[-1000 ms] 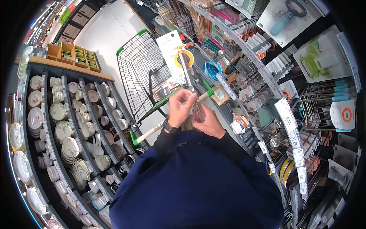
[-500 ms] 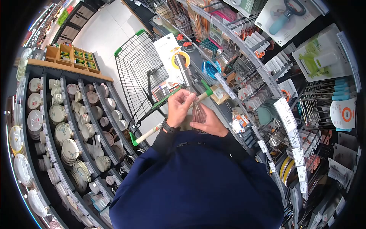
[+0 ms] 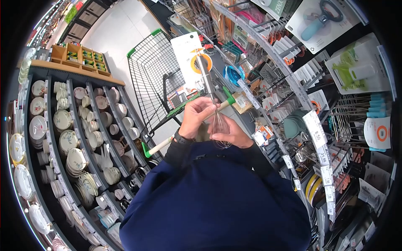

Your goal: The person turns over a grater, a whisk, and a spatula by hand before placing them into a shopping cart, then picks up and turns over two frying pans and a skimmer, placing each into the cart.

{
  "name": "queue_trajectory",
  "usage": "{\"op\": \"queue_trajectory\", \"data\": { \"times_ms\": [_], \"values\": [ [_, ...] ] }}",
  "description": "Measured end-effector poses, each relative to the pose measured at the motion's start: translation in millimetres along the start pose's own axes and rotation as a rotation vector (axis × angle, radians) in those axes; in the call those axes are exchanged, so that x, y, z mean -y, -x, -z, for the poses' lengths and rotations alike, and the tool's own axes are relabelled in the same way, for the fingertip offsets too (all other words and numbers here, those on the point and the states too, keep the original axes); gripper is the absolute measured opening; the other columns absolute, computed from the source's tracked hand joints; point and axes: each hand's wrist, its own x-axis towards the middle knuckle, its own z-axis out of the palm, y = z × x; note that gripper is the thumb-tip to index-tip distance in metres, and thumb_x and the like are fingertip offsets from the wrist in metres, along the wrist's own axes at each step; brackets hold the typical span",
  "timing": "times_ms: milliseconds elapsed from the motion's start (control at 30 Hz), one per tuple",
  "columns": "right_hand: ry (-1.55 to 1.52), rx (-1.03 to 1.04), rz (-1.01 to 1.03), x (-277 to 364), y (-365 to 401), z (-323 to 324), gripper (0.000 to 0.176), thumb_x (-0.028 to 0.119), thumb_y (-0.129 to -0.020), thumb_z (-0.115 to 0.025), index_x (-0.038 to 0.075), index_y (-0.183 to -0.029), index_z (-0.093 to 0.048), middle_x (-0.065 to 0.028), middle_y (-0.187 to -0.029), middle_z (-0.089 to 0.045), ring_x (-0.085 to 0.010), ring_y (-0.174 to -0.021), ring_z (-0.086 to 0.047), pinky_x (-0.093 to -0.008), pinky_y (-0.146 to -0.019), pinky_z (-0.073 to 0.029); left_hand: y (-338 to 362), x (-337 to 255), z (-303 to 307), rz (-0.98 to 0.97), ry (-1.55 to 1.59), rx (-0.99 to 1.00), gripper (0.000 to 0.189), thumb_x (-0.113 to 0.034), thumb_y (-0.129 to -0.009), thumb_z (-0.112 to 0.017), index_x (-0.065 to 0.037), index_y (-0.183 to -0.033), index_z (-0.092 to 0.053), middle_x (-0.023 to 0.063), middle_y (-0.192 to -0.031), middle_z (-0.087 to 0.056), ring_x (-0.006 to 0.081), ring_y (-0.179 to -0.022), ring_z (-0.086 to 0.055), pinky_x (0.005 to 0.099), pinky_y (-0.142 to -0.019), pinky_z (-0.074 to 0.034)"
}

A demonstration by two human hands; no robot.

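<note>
A metal balloon whisk (image 3: pixel 207 81) stands out in front of my body, its handle pointing away and its wire loops toward me. Its handle is fixed to a white hang card (image 3: pixel 181 51) with an orange ring printed on it. My left hand (image 3: pixel 197 116) is closed around the neck, where the wires meet the handle, thumb on top. Around the side of the wire loops, my right hand (image 3: pixel 235 133) is curled, with its thumb against the wires. Some of its fingers are hidden behind the loops.
A wire shopping cart (image 3: pixel 144 69) with green corners stands just beyond my hands, with packaged goods in it. Shelves of bowls and plates (image 3: pixel 69 142) line the left. On the right hang kitchen tools on hooks, with price tags (image 3: pixel 314 127) along the rail.
The whisk and its card have shifted slightly away from me. More of the wire loops shows between my hands, and my right hand has moved a little right along them.
</note>
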Motion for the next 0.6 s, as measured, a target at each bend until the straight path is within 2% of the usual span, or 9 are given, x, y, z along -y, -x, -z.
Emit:
{"op": "queue_trajectory", "data": {
  "times_ms": [33, 100, 200, 333, 400, 467, 500, 533, 600],
  "values": [
    [-0.001, 0.001, -0.002, 1, -1, -1, 0.052, 0.009, -0.087, -0.072, 0.002, -0.131, -0.046, -0.0064, -0.107, -0.058, -0.0123, -0.099, -0.06, -0.0282, -0.086, -0.051, -1, 1, 0, 0.001, 0.0, -0.002, 0.013, -0.005, -0.089, -0.071, -0.003, -0.102, -0.067, 0.0106, -0.111, -0.07, 0.0167, -0.099, -0.069, 0.0305, -0.082, -0.055],
    [-0.104, 0.013, 0.008, 3, -3, -4, 0.055, 0.009, -0.089, -0.07, 0.001, -0.136, -0.043, -0.0082, -0.113, -0.058, -0.0132, -0.101, -0.059, -0.0292, -0.087, -0.051, -2, 3, -1, -0.08, -0.039, -0.048, 0.014, -0.009, -0.091, -0.071, -0.001, -0.102, -0.066, 0.0063, -0.092, -0.072, 0.0069, -0.077, -0.064, 0.0232, -0.067, -0.051],
    [-0.129, -0.041, -0.032, 2, -7, -7, 0.055, 0.009, -0.09, -0.069, 0.002, -0.137, -0.042, -0.0096, -0.117, -0.058, -0.0138, -0.103, -0.059, -0.0294, -0.088, -0.051, -3, 3, 6, -0.014, -0.044, -0.103, 0.015, -0.011, -0.09, -0.072, -0.002, -0.101, -0.066, 0.0046, -0.089, -0.072, 0.0061, -0.075, -0.063, 0.0224, -0.064, -0.05],
    [-0.039, -0.065, -0.063, -8, -14, -10, 0.054, 0.009, -0.091, -0.068, 0.002, -0.138, -0.041, -0.0087, -0.116, -0.058, -0.0132, -0.104, -0.059, -0.0291, -0.088, -0.051, -5, -2, 10, -0.016, -0.052, -0.126, 0.016, -0.009, -0.09, -0.072, -0.001, -0.103, -0.066, 0.0052, -0.09, -0.072, 0.0062, -0.075, -0.063, 0.0212, -0.067, -0.051],
    [0.02, -0.054, -0.048, -11, -19, -13, 0.055, 0.004, -0.091, -0.064, 0.003, -0.139, -0.037, -0.0113, -0.117, -0.056, -0.0184, -0.105, -0.06, -0.0325, -0.089, -0.051, -8, -2, 17, -0.028, -0.045, -0.097, 0.019, -0.008, -0.09, -0.071, 0.0, -0.107, -0.066, 0.0072, -0.095, -0.073, 0.0064, -0.076, -0.064, 0.0214, -0.068, -0.051],
    [0.003, -0.077, -0.07, -10, -23, -16, 0.056, 0.004, -0.091, -0.065, 0.003, -0.139, -0.037, -0.011, -0.116, -0.056, -0.018, -0.104, -0.06, -0.0318, -0.089, -0.051, -6, -5, 22, -0.008, 0.003, -0.048, 0.022, -0.006, -0.091, -0.069, 0.001, -0.112, -0.066, 0.0093, -0.102, -0.073, 0.0073, -0.081, -0.065, 0.022, -0.068, -0.052],
    [-0.014, -0.096, -0.08, -11, -26, -18, 0.056, 0.004, -0.091, -0.065, 0.003, -0.139, -0.037, -0.0107, -0.115, -0.057, -0.0177, -0.104, -0.06, -0.0312, -0.088, -0.051, -5, -8, 30, 0.057, 0.024, -0.011, 0.027, -0.004, -0.092, -0.067, 0.003, -0.117, -0.064, 0.0119, -0.11, -0.072, 0.0096, -0.087, -0.066, 0.024, -0.073, -0.054],
    [-0.012, -0.093, -0.094, -12, -29, -19, 0.056, 0.004, -0.091, -0.065, 0.003, -0.139, -0.037, -0.0107, -0.115, -0.057, -0.0177, -0.104, -0.06, -0.0312, -0.088, -0.051, -4, -9, 33, 0.058, 0.034, -0.021, 0.027, -0.004, -0.092, -0.067, 0.003, -0.117, -0.064, 0.0119, -0.11, -0.072, 0.0096, -0.087, -0.066, 0.024, -0.073, -0.054],
    [0.004, -0.111, -0.068, -16, -37, -21, 0.058, 0.005, -0.09, -0.066, 0.003, -0.14, -0.036, -0.0108, -0.114, -0.058, -0.0176, -0.103, -0.061, -0.031, -0.088, -0.051, -2, -15, 40, 0.087, 0.092, 0.026, 0.029, -0.004, -0.091, -0.067, 0.0, -0.12, -0.064, 0.015, -0.113, -0.071, 0.0122, -0.099, -0.067, 0.0278, -0.086, -0.053]
  ]
}}
